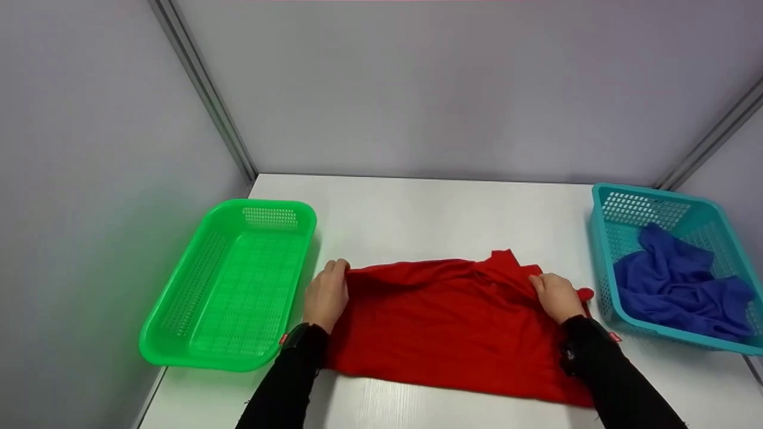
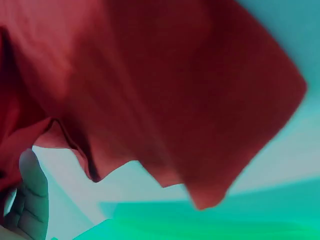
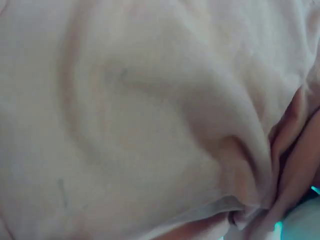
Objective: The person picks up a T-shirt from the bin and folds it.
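A red garment (image 1: 447,322) lies spread across the white table (image 1: 417,208) in the head view. My left hand (image 1: 328,295) pinches its far left edge, lifting the cloth a little. My right hand (image 1: 555,295) grips the far right edge near the collar. Seen from the left wrist, the red cloth (image 2: 150,85) hangs in folds above the table, with my fingers (image 2: 30,195) at the lower left. The right wrist view is filled by washed-out pale cloth (image 3: 130,120), with my fingers (image 3: 295,165) curled into it at the right.
A green basket (image 1: 232,286) stands empty at the left of the table. A teal basket (image 1: 656,196) at the right holds a crumpled blue cloth (image 1: 679,286). Grey walls close in the table behind and on both sides.
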Available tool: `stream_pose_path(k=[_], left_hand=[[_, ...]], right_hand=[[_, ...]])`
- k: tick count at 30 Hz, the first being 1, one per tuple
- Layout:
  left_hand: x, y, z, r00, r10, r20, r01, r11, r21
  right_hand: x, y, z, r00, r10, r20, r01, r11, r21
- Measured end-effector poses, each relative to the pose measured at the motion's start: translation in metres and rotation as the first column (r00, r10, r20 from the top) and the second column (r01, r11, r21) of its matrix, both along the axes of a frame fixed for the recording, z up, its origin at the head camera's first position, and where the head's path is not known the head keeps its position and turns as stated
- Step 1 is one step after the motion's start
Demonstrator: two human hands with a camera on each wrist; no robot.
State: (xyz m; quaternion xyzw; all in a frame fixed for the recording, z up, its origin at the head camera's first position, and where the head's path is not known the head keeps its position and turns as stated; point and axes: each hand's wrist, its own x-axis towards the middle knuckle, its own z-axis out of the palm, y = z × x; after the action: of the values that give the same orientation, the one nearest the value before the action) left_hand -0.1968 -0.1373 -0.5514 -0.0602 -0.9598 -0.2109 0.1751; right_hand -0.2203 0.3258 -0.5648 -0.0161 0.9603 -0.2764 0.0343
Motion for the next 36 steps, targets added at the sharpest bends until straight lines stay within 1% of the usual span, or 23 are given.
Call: stream_pose_path(k=[2, 4, 7, 10, 14, 16, 17, 19, 22, 25, 27, 29, 32, 34, 36], left_hand=[[-0.002, -0.001, 0.002, 0.999, 0.009, -0.038, -0.008, 0.999, 0.043], [-0.004, -0.001, 0.004, 0.998, 0.012, -0.063, -0.006, 0.997, 0.082], [-0.006, -0.001, 0.006, 0.996, 0.016, -0.083, -0.004, 0.990, 0.144], [-0.007, -0.002, 0.007, 0.995, 0.013, -0.101, 0.006, 0.983, 0.184], [-0.009, -0.003, 0.009, 0.992, -0.002, -0.126, 0.027, 0.981, 0.194], [-0.010, -0.004, 0.010, 0.991, -0.009, -0.130, 0.035, 0.980, 0.194], [-0.010, -0.005, 0.011, 0.992, -0.009, -0.127, 0.034, 0.979, 0.200], [-0.010, -0.006, 0.012, 0.993, -0.004, -0.120, 0.028, 0.979, 0.202], [-0.010, -0.008, 0.014, 0.994, 0.005, -0.113, 0.018, 0.980, 0.199], [-0.011, -0.009, 0.018, 0.994, 0.005, -0.109, 0.017, 0.981, 0.195], [-0.011, -0.010, 0.021, 0.994, 0.003, -0.112, 0.019, 0.980, 0.200], [-0.011, -0.011, 0.025, 0.993, 0.002, -0.115, 0.022, 0.979, 0.205], [-0.011, -0.013, 0.030, 0.993, 0.008, -0.119, 0.018, 0.975, 0.221], [-0.011, -0.014, 0.034, 0.992, 0.013, -0.123, 0.016, 0.973, 0.229], [-0.010, -0.016, 0.036, 0.992, 0.015, -0.128, 0.015, 0.972, 0.233]], right_hand=[[0.000, 0.000, -0.001, 0.999, -0.015, -0.040, 0.015, 1.000, 0.008], [0.001, 0.000, -0.001, 0.999, -0.033, -0.039, 0.034, 0.999, 0.028], [0.001, -0.002, 0.001, 0.996, -0.065, 0.062, 0.059, 0.994, 0.093], [0.000, -0.004, 0.003, 0.984, -0.053, 0.173, 0.023, 0.986, 0.167], [-0.001, -0.005, 0.007, 0.970, -0.020, 0.244, -0.028, 0.981, 0.192], [-0.002, -0.005, 0.008, 0.964, -0.016, 0.264, -0.038, 0.979, 0.199], [-0.002, -0.005, 0.008, 0.966, -0.015, 0.260, -0.039, 0.978, 0.203], [-0.003, -0.004, 0.008, 0.976, -0.008, 0.217, -0.037, 0.978, 0.206], [-0.003, -0.006, 0.009, 0.995, -0.012, 0.099, -0.004, 0.987, 0.160], [-0.005, -0.007, 0.014, 0.999, -0.040, -0.013, 0.040, 0.999, 0.035], [-0.006, -0.009, 0.021, 0.995, -0.075, -0.066, 0.071, 0.995, -0.065], [-0.008, -0.011, 0.030, 0.987, -0.111, -0.120, 0.091, 0.983, -0.159], [-0.009, -0.017, 0.045, 0.959, -0.161, -0.232, 0.098, 0.960, -0.261], [-0.006, -0.020, 0.053, 0.936, -0.160, -0.315, 0.063, 0.952, -0.299], [0.001, -0.022, 0.057, 0.904, -0.116, -0.411, -0.006, 0.959, -0.284]])
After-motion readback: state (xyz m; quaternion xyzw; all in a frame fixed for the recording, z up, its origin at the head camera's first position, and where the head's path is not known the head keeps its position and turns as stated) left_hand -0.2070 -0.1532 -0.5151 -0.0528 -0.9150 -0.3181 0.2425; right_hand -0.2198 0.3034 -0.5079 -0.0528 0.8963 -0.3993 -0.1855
